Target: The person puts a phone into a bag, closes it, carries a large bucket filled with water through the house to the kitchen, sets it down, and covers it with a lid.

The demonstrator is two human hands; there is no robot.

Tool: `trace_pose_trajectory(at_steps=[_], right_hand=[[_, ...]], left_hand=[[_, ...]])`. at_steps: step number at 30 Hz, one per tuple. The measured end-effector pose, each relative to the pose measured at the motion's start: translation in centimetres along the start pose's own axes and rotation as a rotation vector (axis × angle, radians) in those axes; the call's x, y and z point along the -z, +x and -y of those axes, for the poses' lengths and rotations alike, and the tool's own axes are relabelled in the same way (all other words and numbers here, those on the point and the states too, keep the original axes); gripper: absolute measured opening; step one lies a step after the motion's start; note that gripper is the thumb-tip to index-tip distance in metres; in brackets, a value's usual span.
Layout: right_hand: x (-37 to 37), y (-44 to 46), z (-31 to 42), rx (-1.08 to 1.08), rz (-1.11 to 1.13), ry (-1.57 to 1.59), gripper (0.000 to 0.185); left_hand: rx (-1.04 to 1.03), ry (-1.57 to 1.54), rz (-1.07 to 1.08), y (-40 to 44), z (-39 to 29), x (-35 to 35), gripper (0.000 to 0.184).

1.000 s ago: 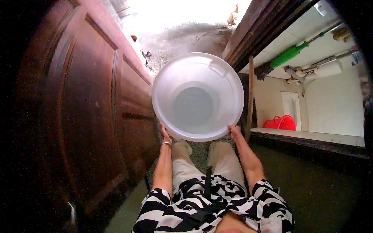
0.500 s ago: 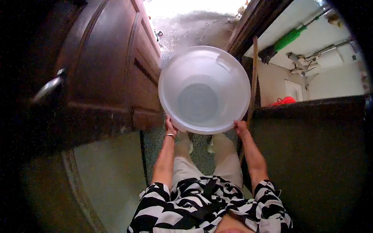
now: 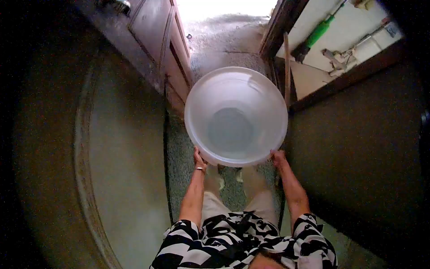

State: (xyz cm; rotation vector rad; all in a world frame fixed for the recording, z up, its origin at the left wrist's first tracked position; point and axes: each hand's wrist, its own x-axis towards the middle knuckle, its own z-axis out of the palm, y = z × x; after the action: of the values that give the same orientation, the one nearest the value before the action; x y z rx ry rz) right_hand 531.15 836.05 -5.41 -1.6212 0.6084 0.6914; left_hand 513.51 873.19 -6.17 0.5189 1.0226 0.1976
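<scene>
A large round whitish plastic tub (image 3: 264, 134) is held out in front of me at about knee height, its open top facing up. I see nothing lying in it. My left hand (image 3: 199, 158) is closed on the near left side of its rim, and a bracelet shows at that wrist. At the near right, my right hand (image 3: 278, 158) grips the rim too. The fingers of both hands are partly hidden by the tub. Below it my feet stand on the dark speckled floor (image 3: 180, 154).
A dark panelled wooden door (image 3: 148, 33) stands open at the left. Bright light comes through the doorway ahead, over rough ground (image 3: 219, 38). At the right, a wooden pole (image 3: 287, 67) leans by the frame, and a green-handled brush (image 3: 319, 33) lies against a pale surface.
The doorway, door and right-hand opening have shifted in view, as my viewpoint has moved back from them. The tub sits slightly lower in view, still held by both hands.
</scene>
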Motion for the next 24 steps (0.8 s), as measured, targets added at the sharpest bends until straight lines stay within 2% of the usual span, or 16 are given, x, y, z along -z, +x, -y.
trace_pose_trajectory(at_steps=[1,2,5,7,10,11,12,15,17,19,21,22,23,24], right_hand=[[-0.5,-3.0,0.7,0.027,-0.078,0.028,0.015],[-0.2,-3.6,-0.2,0.033,-0.046,0.092,0.025],[1.8,-5.9,-3.9,0.036,-0.03,0.123,0.025],[3.9,-8.8,-7.3,0.036,-0.017,0.145,0.026],[4.9,-11.7,-11.7,0.046,-0.003,0.143,0.027],[3.6,-12.4,-8.8,0.021,-0.003,0.142,0.027],[3.9,-13.3,-9.4,0.016,0.002,0.151,0.027],[5.0,-15.3,-12.3,0.021,0.023,0.151,0.028],[5.8,-16.9,-14.9,0.021,0.044,0.117,0.028],[6.6,-16.1,-14.8,-0.001,0.067,0.098,0.029],[7.5,-16.1,-15.6,0.005,0.117,0.067,0.03],[8.0,-16.3,-16.4,0.031,0.154,0.085,0.03],[8.1,-18.6,-16.4,0.074,0.191,0.151,0.013],[8.6,-18.4,-17.2,0.066,0.194,0.149,0.013]], left_hand=[[0.004,-0.007,0.001,-0.7,1.4,1.4,0.063],[-0.017,0.025,0.007,-0.9,2.3,2.7,0.065],[-0.042,0.071,0.041,-4.3,2.0,4.1,0.069],[-0.077,0.024,0.105,-7.9,5.8,7.9,0.071],[-0.063,0.009,0.041,-14.6,7.9,11.2,0.071],[0.006,0.001,-0.01,-14.1,4.4,8.1,0.071],[0.019,0.008,-0.014,-14.6,4.1,8.4,0.071],[-0.12,0.068,0.022,-15.2,5.9,11.5,0.062],[-0.046,0.05,-0.01,-15.9,8.1,15.5,0.062],[0.008,0.036,-0.033,-15.3,6.4,13.2,0.062],[-0.044,0.016,0.112,-17.4,7.9,13.7,0.066],[-0.057,-0.014,0.058,-18.4,8.8,13.9,0.067],[-0.054,-0.016,0.043,-19.4,8.8,14.4,0.067],[-0.029,-0.005,0.042,-20.1,8.7,14.5,0.067]])
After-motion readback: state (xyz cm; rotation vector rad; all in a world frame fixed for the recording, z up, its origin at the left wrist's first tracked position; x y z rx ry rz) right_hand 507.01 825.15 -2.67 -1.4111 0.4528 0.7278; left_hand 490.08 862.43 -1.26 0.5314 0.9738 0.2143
